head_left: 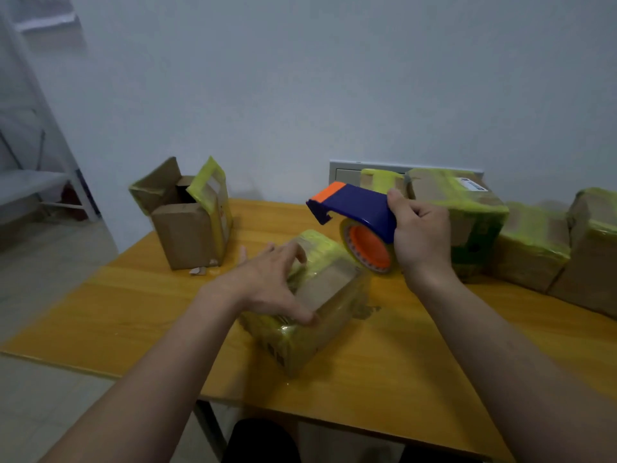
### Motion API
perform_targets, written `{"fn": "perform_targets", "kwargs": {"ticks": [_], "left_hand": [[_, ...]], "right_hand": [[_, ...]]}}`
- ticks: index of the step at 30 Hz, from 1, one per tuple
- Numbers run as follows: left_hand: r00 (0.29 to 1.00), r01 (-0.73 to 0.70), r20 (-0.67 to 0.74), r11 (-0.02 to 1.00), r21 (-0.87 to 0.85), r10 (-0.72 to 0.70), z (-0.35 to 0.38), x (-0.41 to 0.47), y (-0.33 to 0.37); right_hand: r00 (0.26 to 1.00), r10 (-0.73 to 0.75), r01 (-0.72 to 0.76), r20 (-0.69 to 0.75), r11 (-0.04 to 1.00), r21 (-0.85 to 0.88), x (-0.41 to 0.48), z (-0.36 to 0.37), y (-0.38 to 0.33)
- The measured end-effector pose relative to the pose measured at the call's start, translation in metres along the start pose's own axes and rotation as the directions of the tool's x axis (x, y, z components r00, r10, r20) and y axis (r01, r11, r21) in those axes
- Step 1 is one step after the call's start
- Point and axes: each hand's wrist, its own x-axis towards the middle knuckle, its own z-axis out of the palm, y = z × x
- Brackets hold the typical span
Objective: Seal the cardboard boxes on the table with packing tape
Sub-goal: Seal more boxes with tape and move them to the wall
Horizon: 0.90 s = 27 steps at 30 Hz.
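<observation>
Rightmost box [597, 248] runs off the right edge — a label [470, 185] blurs beyond reading.

The dispenser [359, 207] is showing blue and orange; the brown box [325, 287] is wearing yellow-green tape [319, 242]; the table [133, 312] is looking orange-yellow.
</observation>
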Motion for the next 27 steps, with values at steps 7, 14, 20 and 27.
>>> {"fn": "perform_targets", "kwargs": {"ticks": [7,14,20,27], "left_hand": [[0.964,-0.252,0.09,0.968,-0.008,0.252,-0.005,0.009,-0.015],[0.945,-0.296,0.13,0.954,-0.036,0.298,-0.011,0.012,-0.002],[0.976,-0.205,-0.145,0.91,-0.359,0.163,-0.018,0.017,-0.01],[0.88,0.003,-0.423,0.895,-0.446,-0.214,0.001,0.091,-0.007]], "right_hand": [[0.997,0.056,-0.05,-0.049,0.992,0.113,-0.003,0.042,0.003],[0.986,0.132,-0.114,-0.101,0.979,0.169,-0.006,0.05,0.021],[0.986,0.121,-0.095,-0.119,0.975,0.199,-0.011,0.05,0.037],[0.994,0.008,0.002,-0.111,0.996,0.088,-0.005,0.064,0.046]]}}
